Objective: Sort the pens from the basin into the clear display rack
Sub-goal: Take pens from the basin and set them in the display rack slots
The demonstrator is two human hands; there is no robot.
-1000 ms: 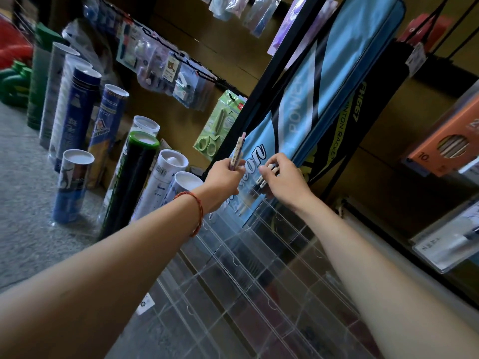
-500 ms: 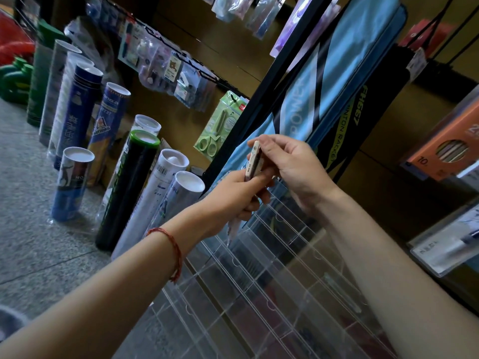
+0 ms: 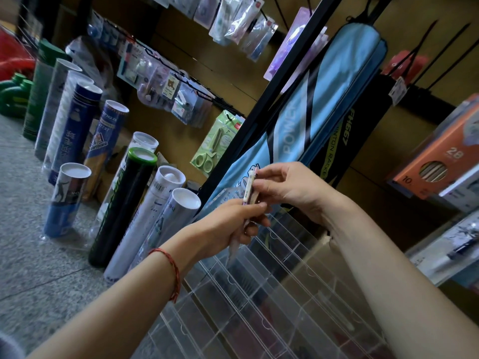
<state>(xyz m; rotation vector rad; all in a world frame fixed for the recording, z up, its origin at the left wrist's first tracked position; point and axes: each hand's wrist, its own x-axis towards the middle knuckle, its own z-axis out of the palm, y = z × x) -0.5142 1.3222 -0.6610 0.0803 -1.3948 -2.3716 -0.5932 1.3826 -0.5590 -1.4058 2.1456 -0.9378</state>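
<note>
pens (image 3: 249, 186): just above rack (image 3: 298, 294) far rows, long axis near upright, tips toward rack | left hand (image 3: 228, 221): gripping lower half | right hand (image 3: 293, 190): fingers pinching top end

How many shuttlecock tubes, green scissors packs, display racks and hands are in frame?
shuttlecock tubes: 10
green scissors pack: 1
clear display rack: 1
hands: 2, left hand and right hand, both on the pens
Total: 14
</note>
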